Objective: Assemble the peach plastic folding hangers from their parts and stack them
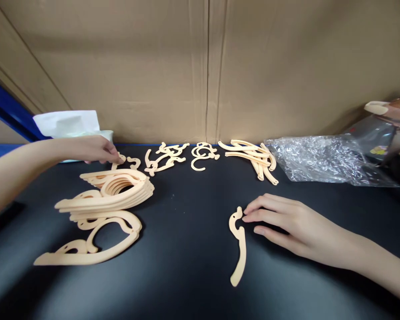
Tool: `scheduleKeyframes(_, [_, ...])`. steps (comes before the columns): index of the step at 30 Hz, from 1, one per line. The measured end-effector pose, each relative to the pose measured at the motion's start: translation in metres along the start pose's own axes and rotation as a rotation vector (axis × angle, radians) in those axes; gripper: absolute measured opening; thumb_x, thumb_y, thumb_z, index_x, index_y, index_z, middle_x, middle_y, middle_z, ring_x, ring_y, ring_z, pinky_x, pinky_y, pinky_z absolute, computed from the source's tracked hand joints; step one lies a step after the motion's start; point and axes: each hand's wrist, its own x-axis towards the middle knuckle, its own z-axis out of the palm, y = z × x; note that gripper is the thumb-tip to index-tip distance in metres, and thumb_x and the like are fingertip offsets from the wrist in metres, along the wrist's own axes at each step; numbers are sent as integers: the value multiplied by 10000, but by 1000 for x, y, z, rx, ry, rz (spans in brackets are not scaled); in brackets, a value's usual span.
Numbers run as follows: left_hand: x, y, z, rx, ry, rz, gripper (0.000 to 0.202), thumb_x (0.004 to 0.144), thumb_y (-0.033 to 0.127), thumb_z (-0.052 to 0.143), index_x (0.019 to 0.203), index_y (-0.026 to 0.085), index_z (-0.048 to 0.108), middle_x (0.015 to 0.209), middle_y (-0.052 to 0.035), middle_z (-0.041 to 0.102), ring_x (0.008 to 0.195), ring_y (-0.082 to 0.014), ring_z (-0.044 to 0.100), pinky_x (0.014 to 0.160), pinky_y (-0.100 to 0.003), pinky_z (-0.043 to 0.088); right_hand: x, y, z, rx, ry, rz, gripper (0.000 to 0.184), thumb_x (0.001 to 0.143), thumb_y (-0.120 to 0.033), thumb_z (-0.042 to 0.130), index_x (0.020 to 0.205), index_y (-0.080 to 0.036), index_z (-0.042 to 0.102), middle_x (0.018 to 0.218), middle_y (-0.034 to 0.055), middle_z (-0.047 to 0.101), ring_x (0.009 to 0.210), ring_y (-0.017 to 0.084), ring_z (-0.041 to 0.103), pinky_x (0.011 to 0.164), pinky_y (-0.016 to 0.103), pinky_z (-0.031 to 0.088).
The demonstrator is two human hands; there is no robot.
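Note:
My left hand (95, 150) reaches to the far left of the black table (186, 266) and pinches a small peach-coloured plastic hook piece (120, 161) by its end. My right hand (286, 224) lies flat on the table with its fingers stretched out, the fingertips touching the top of a long curved peach plastic piece (239, 244). A stack of large curved peach parts (113, 193) lies below my left hand, with one more large part (93, 242) in front of it.
Along the back edge lie several small hook pieces (165, 158), ring-shaped pieces (203, 154) and a pile of long curved pieces (253, 158). A crumpled clear plastic bag (323, 162) sits at the right. A white packet (70, 124) and a cardboard wall (203, 66) stand behind.

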Motion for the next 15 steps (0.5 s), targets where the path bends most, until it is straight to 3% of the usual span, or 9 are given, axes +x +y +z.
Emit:
scheduleKeyframes(3, [2,5,-3,121,-126,-41,424,785,508,555,500,193,545,404,50,422,459,-108,360,525,-265,244,0,0,0,-2,2,5,243,988,-222,453,1171,-229,612,1158,59,617,1030,177,617,880,323,522])
scheduleKeyframes(7, [7,17,-15,238,-210,-33,247,728,349,571,532,200,559,383,52,465,437,-124,396,543,-278,267,-1,0,0,-3,16,-1,242,987,-226,454,1163,-231,619,1149,61,622,1021,179,622,868,321,530])
scheduleKeyframes(15, [7,35,-16,311,-270,-20,311,732,454,553,545,205,547,412,60,497,446,-117,427,540,-260,283,-1,0,0,-18,30,-22,245,986,-227,456,1162,-232,626,1144,58,625,1029,177,620,884,323,528])
